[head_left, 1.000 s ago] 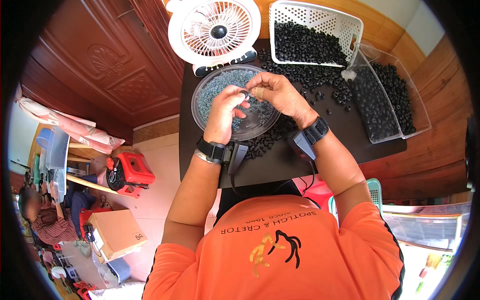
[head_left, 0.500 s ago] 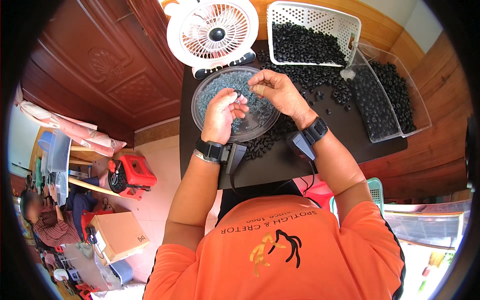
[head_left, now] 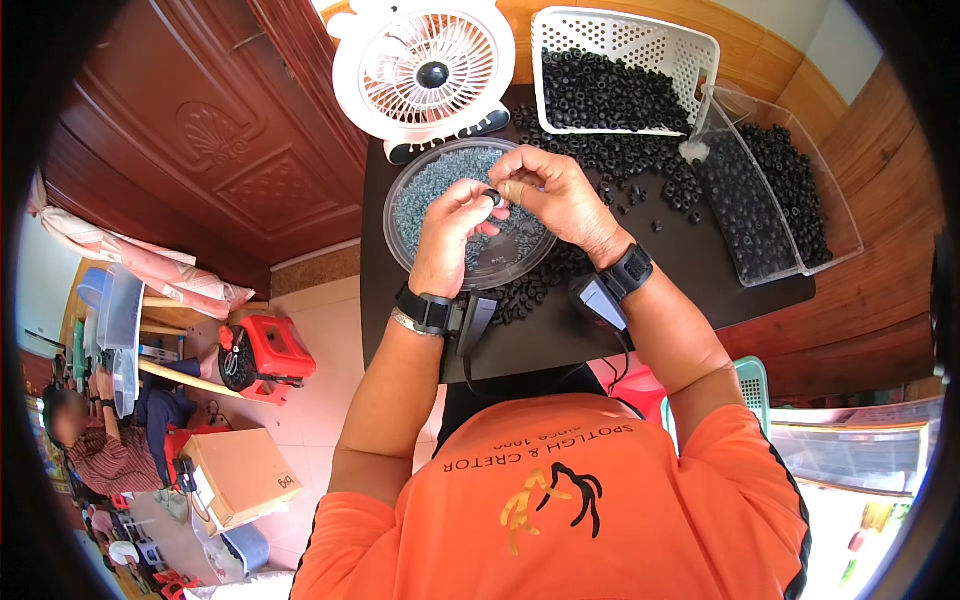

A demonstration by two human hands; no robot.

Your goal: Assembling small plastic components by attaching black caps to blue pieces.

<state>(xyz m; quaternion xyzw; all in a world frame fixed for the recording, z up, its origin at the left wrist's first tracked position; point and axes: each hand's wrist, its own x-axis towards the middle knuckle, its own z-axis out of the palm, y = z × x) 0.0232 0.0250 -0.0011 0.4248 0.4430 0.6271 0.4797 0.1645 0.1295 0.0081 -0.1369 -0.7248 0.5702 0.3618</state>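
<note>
Small black ring (head_left: 492,196) pinched between left hand (head_left: 452,235) and right hand (head_left: 552,195) fingertips; both meet above the clear dish (head_left: 400,240) near the worktop's (head_left: 560,340) far-left corner.

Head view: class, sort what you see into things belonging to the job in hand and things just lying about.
In the job: left hand, right hand, small black ring held between both, round clear tray of grey pieces, loose black rings.
Lying about: white fan, red stool, cardboard box.

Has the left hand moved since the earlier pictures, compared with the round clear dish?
Yes. The left hand has drawn back toward the near rim of the round clear dish and now pinches a small black ring together with the right hand.
</note>
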